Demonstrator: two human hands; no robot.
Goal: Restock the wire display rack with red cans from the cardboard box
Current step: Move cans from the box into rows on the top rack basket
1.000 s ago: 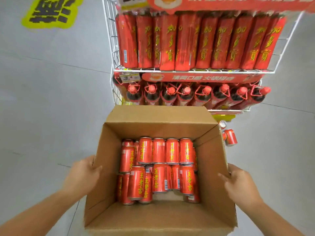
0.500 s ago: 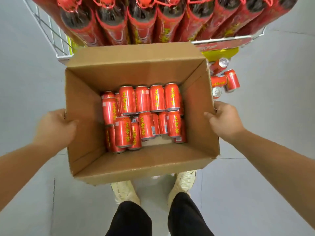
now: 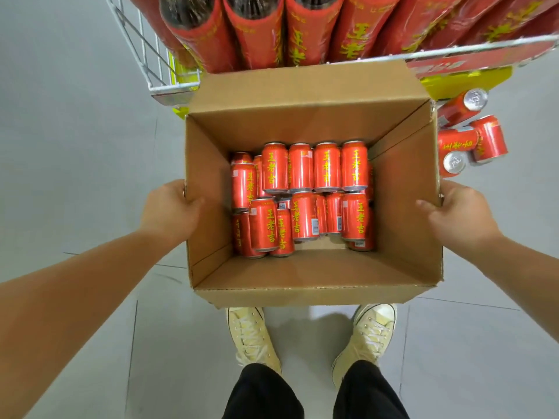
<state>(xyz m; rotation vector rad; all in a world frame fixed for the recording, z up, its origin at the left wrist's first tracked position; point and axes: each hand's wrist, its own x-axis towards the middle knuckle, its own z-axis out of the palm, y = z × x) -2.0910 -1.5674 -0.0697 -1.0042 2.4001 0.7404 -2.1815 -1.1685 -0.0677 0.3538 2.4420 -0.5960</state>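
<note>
Your left hand [image 3: 169,211] grips the left wall of the cardboard box [image 3: 314,293]: thumb hooked over the rim to the inside, fingers hidden on the outer face. Your right hand [image 3: 456,214] clamps the right wall the same way, thumb inside, fingers curled outside. Both hands are closed on the box.

The box is plain brown corrugated card, rectangular, flaps open, matte surface. The red cans [image 3: 302,198] lie on their sides in its bottom, loosely stacked; smooth glossy cylinders with yellow lettering and silver rims.

The wire display rack [image 3: 151,62] stands just past the box's far wall: thin white metal wire, holding tall red-sleeved bottles [image 3: 257,31]. A few loose cans [image 3: 472,131] lie low beside the box's right wall.

Cream canvas shoes [image 3: 251,337] stand on the smooth grey tiled floor [image 3: 75,131].
</note>
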